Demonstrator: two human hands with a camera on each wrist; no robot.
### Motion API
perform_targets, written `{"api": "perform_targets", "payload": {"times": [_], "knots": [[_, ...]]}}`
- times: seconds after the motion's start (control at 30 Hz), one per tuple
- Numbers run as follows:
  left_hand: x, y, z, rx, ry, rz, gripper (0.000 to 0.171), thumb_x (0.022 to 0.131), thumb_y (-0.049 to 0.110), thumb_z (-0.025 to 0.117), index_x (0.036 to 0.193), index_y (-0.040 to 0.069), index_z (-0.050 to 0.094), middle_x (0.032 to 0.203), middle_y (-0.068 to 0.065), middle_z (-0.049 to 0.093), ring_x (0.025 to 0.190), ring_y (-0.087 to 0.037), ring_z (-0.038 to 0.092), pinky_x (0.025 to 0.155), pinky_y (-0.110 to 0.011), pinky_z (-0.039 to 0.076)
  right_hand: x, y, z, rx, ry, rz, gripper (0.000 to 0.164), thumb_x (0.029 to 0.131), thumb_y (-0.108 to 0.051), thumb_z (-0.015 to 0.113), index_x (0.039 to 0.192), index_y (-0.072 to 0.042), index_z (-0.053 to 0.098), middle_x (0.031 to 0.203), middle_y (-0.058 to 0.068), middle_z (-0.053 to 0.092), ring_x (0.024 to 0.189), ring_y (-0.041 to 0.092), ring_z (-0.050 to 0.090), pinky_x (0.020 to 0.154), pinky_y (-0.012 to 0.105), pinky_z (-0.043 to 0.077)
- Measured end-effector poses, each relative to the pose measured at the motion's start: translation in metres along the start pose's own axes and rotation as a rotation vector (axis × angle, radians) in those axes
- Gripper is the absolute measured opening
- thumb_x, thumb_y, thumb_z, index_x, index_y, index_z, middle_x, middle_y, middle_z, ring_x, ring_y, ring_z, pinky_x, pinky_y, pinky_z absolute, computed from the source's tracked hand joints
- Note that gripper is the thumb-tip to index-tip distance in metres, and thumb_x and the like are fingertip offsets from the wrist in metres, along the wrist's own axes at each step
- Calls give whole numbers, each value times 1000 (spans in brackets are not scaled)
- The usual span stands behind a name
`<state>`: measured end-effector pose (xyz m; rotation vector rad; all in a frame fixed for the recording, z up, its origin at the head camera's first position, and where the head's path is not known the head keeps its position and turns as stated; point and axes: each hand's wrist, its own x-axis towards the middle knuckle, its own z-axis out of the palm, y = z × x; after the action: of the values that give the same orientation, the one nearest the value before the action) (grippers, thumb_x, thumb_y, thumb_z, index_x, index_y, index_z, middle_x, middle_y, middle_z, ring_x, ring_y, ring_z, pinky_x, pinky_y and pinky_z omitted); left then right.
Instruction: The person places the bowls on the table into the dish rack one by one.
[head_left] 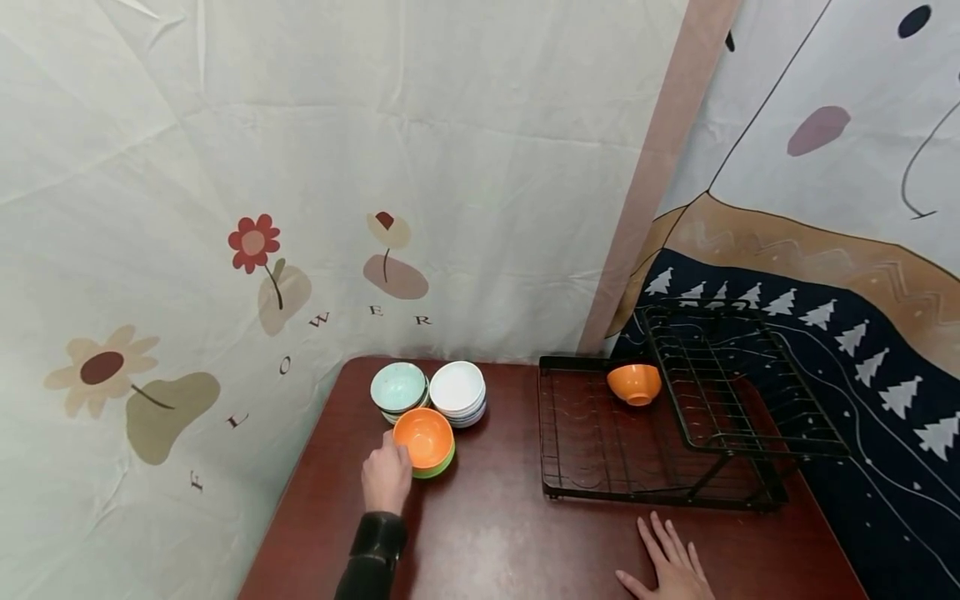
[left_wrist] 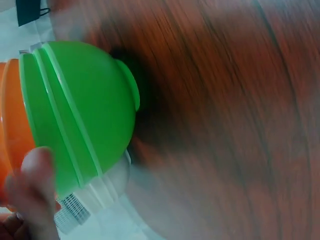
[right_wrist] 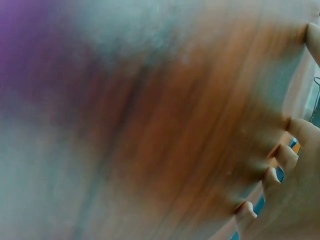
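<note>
Reading F-L-O-W-E-R in spaced capitals on the creased cloth backdrop (head_left: 487, 192), up beyond the fingers of the left hand (head_left: 387, 477)! Under the fingers, glossy, wood-grained red-brown tabletop (head_left: 510, 550). Just ahead of the right hand (head_left: 670, 558), fingers splayed, holding nothing: two-tier black wire rack (head_left: 660, 500). Past the left fingertips, white bowl stack (head_left: 457, 392), pale aqua bowl stack (head_left: 398, 388). And pinching a smooth orange bowl (head_left: 424, 437) at the rim, left-handed, right above a ridged green bowl (left_wrist: 85, 110)! Tilted in the rack, beyond the right fingers, second orange bowl (head_left: 634, 383).
</note>
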<state>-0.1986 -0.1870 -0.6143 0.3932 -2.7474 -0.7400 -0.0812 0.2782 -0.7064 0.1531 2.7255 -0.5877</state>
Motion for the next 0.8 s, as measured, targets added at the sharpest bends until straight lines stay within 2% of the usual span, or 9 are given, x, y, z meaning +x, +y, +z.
{"api": "perform_targets", "payload": {"times": [0.17, 0.33, 0.43, 0.57, 0.63, 0.7, 0.8], "knots": [[2, 4, -5, 112, 45, 60, 40, 107, 13, 59, 138, -13, 64, 95, -35, 78, 78, -50, 75, 76, -63, 64, -2, -2, -2, 17, -8, -2, 115, 90, -82, 70, 167, -2, 43, 175, 35, 31, 162, 62, 25, 127, 85, 14], [5, 8, -12, 134, 110, 96, 35, 107, 12, 59, 132, -12, 66, 83, -34, 74, 69, -51, 72, 68, -63, 62, -3, -3, -3, 9, 1, -12, 112, 91, -80, 70, 167, -2, 43, 174, 35, 32, 162, 62, 26, 127, 85, 16], [7, 9, -17, 53, 135, 60, 32, 110, 14, 56, 131, -9, 65, 87, -36, 75, 74, -54, 73, 71, -65, 62, -4, -3, -3, 13, 2, -13, 112, 91, -79, 70, 168, -3, 42, 175, 34, 32, 162, 61, 26, 127, 85, 15], [10, 7, -23, -165, 174, -7, 25, 114, 15, 53, 128, -2, 64, 102, -37, 76, 88, -57, 73, 80, -70, 60, -4, -4, -4, 13, 4, -16, 111, 91, -78, 70, 168, -2, 42, 175, 34, 32, 162, 61, 26, 126, 85, 16], [11, 6, -26, -271, 183, -19, 19, 114, 13, 55, 123, 0, 65, 103, -36, 76, 90, -57, 72, 82, -70, 57, -5, -3, -4, 10, 8, -16, 111, 91, -78, 70, 167, -2, 43, 175, 34, 32, 162, 61, 26, 126, 85, 16], [13, 5, -28, -345, 171, -22, 15, 112, 10, 57, 120, -1, 63, 103, -34, 75, 90, -54, 70, 82, -68, 56, -5, -3, -3, -1, 13, -19, 111, 91, -78, 70, 167, -2, 43, 174, 34, 33, 162, 61, 27, 126, 86, 17], [13, 5, -31, -397, 117, -36, 14, 109, 6, 59, 121, -2, 62, 108, -33, 75, 96, -51, 70, 87, -66, 57, -5, -3, -3, -3, 14, -18, 111, 91, -79, 70, 167, -2, 43, 174, 34, 33, 162, 61, 27, 126, 85, 17]]}}
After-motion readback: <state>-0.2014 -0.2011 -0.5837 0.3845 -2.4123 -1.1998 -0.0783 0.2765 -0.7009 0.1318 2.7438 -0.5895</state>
